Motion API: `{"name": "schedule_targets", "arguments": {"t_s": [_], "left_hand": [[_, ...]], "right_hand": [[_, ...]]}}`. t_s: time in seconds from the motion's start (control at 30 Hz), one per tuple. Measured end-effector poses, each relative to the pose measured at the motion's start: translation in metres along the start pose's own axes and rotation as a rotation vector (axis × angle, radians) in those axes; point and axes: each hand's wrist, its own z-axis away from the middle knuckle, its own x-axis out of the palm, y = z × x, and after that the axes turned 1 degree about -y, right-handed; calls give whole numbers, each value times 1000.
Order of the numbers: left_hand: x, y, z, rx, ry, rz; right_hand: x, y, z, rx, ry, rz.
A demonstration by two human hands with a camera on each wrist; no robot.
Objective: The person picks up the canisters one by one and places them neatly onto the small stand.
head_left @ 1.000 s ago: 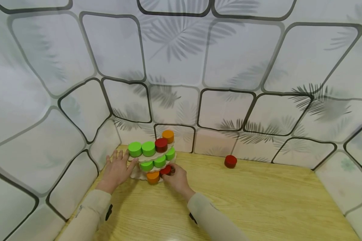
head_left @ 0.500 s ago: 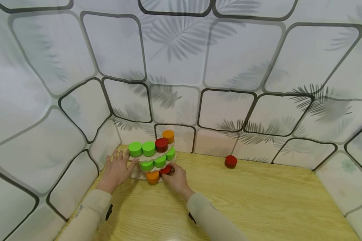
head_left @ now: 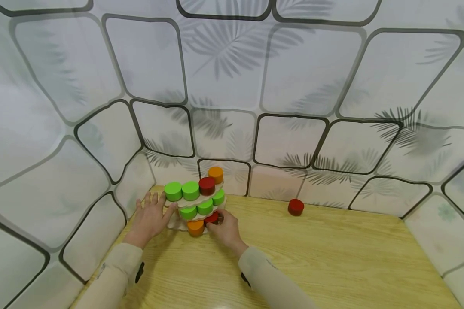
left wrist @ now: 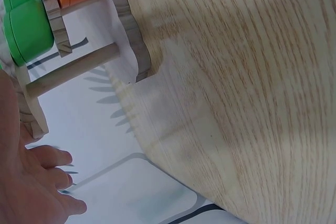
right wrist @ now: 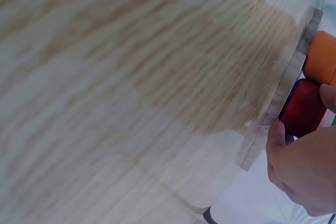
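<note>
A tiered wooden rack (head_left: 175, 222) with scalloped shelf edges stands at the table's back left in the head view. On its lowest shelf, my right hand (head_left: 228, 229) holds a red round box (right wrist: 303, 107) between thumb and fingers, beside an orange round box (head_left: 195, 228). Green round boxes (head_left: 205, 207) fill the middle shelf. The top carries green ones (head_left: 173, 191), a red one (head_left: 206, 185) and an orange one (head_left: 215, 174). At the rack's left end rests my left hand (head_left: 150, 216), fingers spread and fairly straight; the left wrist view shows it by a shelf end.
Another red round box (head_left: 295, 207) sits alone on the wooden table (head_left: 332, 257), right of the rack near the back wall (head_left: 278, 180). Patterned white walls enclose the table at the back and sides. A round wooden post (left wrist: 73, 70) joins two shelves.
</note>
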Motion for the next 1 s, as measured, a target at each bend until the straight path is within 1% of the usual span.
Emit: {"name": "schedule_targets", "arguments": {"t_s": [0.37,0.5,0.63,0.73,0.83,1.0], "left_hand": [[0,-1,0,3,5,-7],[1,-1,0,3,6,-8],[2,-2,-1,4,8,-5],[2,-2,-1,5,8,-1],[2,-1,-1,7,6,2],[1,-1,0,4,-1,14]], "right_hand": [[0,-1,0,-12,4,28],[-2,-1,1,-1,3,27],[-5,-1,2,32,-2,20],[-11,-1,2,65,7,13],[-21,-1,3,80,25,0],[-40,3,3,75,58,-4]]}}
